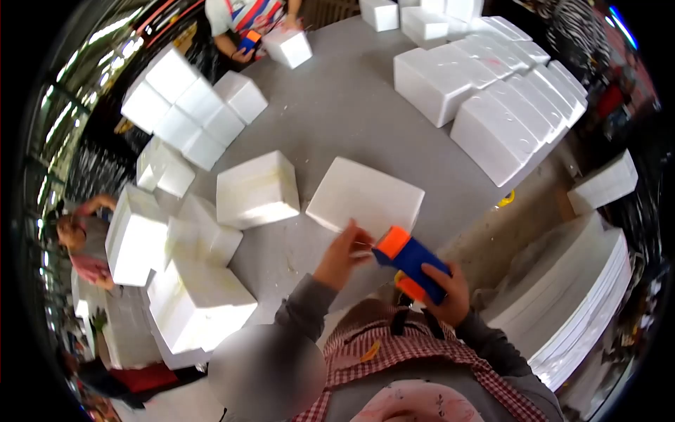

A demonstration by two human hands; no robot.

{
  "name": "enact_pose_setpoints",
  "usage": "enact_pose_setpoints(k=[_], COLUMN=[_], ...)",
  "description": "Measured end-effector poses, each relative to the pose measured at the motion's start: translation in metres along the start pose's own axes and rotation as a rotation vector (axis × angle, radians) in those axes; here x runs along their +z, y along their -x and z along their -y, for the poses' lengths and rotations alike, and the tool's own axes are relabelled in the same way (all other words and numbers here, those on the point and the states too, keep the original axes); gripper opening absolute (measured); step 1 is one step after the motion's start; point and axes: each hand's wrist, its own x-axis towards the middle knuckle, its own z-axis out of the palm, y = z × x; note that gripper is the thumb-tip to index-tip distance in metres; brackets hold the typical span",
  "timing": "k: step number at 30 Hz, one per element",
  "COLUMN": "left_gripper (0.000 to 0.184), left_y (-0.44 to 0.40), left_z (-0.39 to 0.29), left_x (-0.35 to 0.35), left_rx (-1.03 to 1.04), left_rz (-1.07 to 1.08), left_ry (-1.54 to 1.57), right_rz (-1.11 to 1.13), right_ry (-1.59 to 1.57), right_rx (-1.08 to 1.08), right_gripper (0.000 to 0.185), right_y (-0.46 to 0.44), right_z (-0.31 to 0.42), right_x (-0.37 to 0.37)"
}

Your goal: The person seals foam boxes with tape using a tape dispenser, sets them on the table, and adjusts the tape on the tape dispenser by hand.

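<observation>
- The blue-and-orange tool (411,260) is just right of the frame's middle, low down, slanting with its upper orange end toward the left hand (346,254).
- The right hand (450,294) grips the tool by its blue body, fingers wrapped around it.
- The left hand has bent fingers near the tool's orange end; I cannot tell whether they pinch anything.
- The near white box (365,191) lies just above both hands in the picture, tilted in the view, its lower edge close to the left fingertips.
- The grey tabletop (323,105) gives its widest open room above this box, up toward the top centre; a narrower strip runs down to its left.
- The tabletop's near right edge slants from right of centre down toward the apron (401,344), with the floor (485,239) beyond it.
- The second white box (256,191) stands to the left, a small gap from the near one.
- Lower-left boxes (200,306) crowd that side; a stack of boxes (186,105) blocks the upper left.
- A large group of white boxes (492,98) closes off the upper right.
- At the top, a co-worker (242,14) has a similar tool (249,41) and touches a small white box (288,48).
- White sheets (562,288) are piled at lower right, beside the right arm.
- A yellow ring (507,198) lies beyond the tabletop's right edge.
</observation>
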Motion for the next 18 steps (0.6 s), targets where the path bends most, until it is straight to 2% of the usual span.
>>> enact_pose_setpoints(k=[1, 3, 7, 9, 10, 12, 13, 14, 15, 16, 17, 18], left_gripper=[0.045, 0.047, 0.046, 0.031, 0.031, 0.027, 0.023, 0.02, 0.02, 0.02, 0.02, 0.021], left_y=[0.002, 0.013, 0.001, 0.004, -0.004, -0.032, -0.052, -0.068, -0.087, -0.121, -0.145, -0.164], left_z=[0.001, -0.022, -0.046, -0.065, -0.067, -0.062, -0.069, -0.069, -0.073, -0.068, -0.051, -0.036], left_x=[0.007, 0.036, 0.014, 0.008, -0.001, -0.024, -0.039, -0.058, -0.074, -0.11, -0.127, -0.139], left_rx=[-0.132, -0.157, -0.148, -0.105, -0.113, 0.168, 0.194, 0.288, 0.527, 0.523, 0.504, 0.42], left_rz=[0.214, 0.213, 0.364, 0.484, 0.493, 0.357, 0.354, 0.051, -0.073, -0.175, -0.178, -0.14], left_ry=[0.118, 0.271, 0.406, 0.601, 0.605, 0.388, 0.453, 0.187, -0.11, -0.252, -0.245, -0.522], right_rz=[-0.021, 0.01, 0.054, 0.058, 0.065, 0.123, 0.182, 0.195, 0.209, 0.22, 0.235, 0.301], right_ry=[0.108, 0.131, 0.152, 0.14, 0.125, 0.177, 0.215, 0.225, 0.299, 0.367, 0.366, 0.446], right_rx=[-0.08, -0.155, -0.268, -0.277, -0.283, -0.238, -0.203, -0.207, -0.158, -0.099, -0.085, -0.047], right_gripper=[0.06, 0.061, 0.062, 0.062, 0.062, 0.062, 0.063, 0.063, 0.061, 0.06, 0.06, 0.058], right_y=[-0.007, -0.028, -0.071, -0.095, -0.106, -0.124, -0.133, -0.142, -0.149, -0.154, -0.156, -0.161], right_z=[0.003, -0.002, 0.007, 0.014, 0.018, 0.029, 0.034, 0.037, 0.041, 0.043, 0.045, 0.046], right_x=[-0.007, -0.007, -0.008, -0.004, -0.002, 0.005, 0.007, 0.005, 0.004, 0.007, 0.012, 0.019])
